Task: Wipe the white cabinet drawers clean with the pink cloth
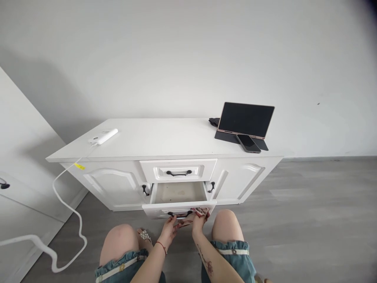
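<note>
A white lower drawer (156,193) is pulled out of the cabinet, its inside showing a pale bottom with a few small specks. At the black handle (184,215) on its front, my left hand (168,231) has its fingers closed round the left end. My right hand (198,225) grips a crumpled pinkish cloth (201,211) with a red and white pattern, against the right part of the drawer front. Part of the cloth hangs below the handle towards my left fingers. Both hands partly hide the drawer front.
The upper drawer (203,171) is closed. On the white cabinet top (161,137) stand a tablet-like screen (246,120), a phone (248,143) and a white device (106,136) with a cable (79,220) trailing to the floor. My knees (119,239) flank the drawer.
</note>
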{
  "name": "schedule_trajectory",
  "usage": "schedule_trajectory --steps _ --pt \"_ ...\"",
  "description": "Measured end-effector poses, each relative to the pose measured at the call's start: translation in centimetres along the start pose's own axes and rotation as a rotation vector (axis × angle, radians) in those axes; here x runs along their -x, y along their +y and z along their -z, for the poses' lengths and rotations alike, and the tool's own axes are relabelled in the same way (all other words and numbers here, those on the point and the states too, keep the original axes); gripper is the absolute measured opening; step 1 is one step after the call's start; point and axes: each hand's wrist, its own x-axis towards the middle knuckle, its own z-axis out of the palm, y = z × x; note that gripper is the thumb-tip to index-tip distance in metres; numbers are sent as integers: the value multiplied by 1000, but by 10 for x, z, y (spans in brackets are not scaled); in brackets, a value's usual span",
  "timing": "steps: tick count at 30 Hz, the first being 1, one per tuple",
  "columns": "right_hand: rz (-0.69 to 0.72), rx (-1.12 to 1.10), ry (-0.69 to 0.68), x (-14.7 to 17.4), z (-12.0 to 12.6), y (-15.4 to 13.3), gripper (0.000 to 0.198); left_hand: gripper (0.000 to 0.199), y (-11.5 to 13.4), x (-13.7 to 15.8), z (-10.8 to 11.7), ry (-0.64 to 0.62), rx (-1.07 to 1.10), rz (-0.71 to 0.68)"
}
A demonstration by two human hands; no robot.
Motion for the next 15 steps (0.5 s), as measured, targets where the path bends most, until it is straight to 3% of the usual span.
schedule_trajectory --steps 2,4,8,15 --pt "-64 -33 156 2 6 2 52 26 -1 -2 0 6 10 -10" --pt "-83 -98 228 7 11 -2 53 29 -3 -4 1 12 22 -15" --pt "-56 -236 131 23 14 -20 50 35 -8 -8 4 13 58 -17" --pt "103 -242 -42 54 -4 -54 53 12 -16 -6 8 -38 215 15"
